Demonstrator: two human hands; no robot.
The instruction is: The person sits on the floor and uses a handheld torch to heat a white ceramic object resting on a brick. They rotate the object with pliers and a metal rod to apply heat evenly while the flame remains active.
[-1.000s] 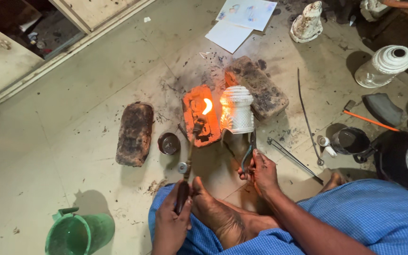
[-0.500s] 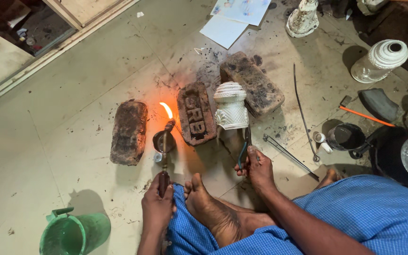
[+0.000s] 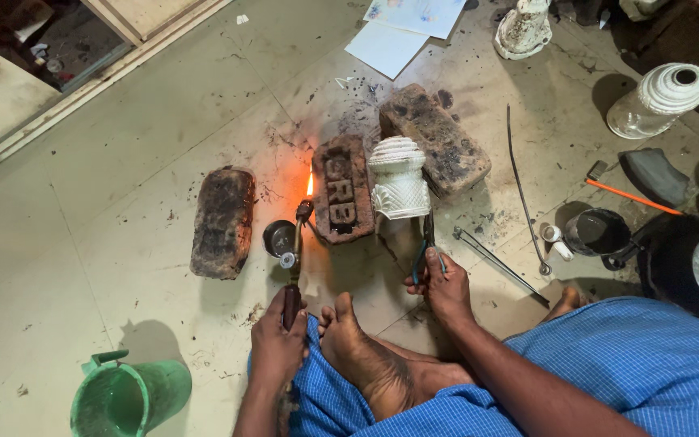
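My left hand (image 3: 278, 350) is closed round the torch (image 3: 293, 259); my right hand (image 3: 445, 290) grips the pliers (image 3: 428, 243), whose tips reach the white mould (image 3: 399, 188) at 12 o'clock. The flame (image 3: 311, 183) has swung off the lettered brick (image 3: 341, 188) to its 9 o'clock edge and shrunk, so I judge heating is paused.

A floor workshop: scorched bricks (image 3: 343, 190), lit torch (image 3: 294, 251), scattered tools.
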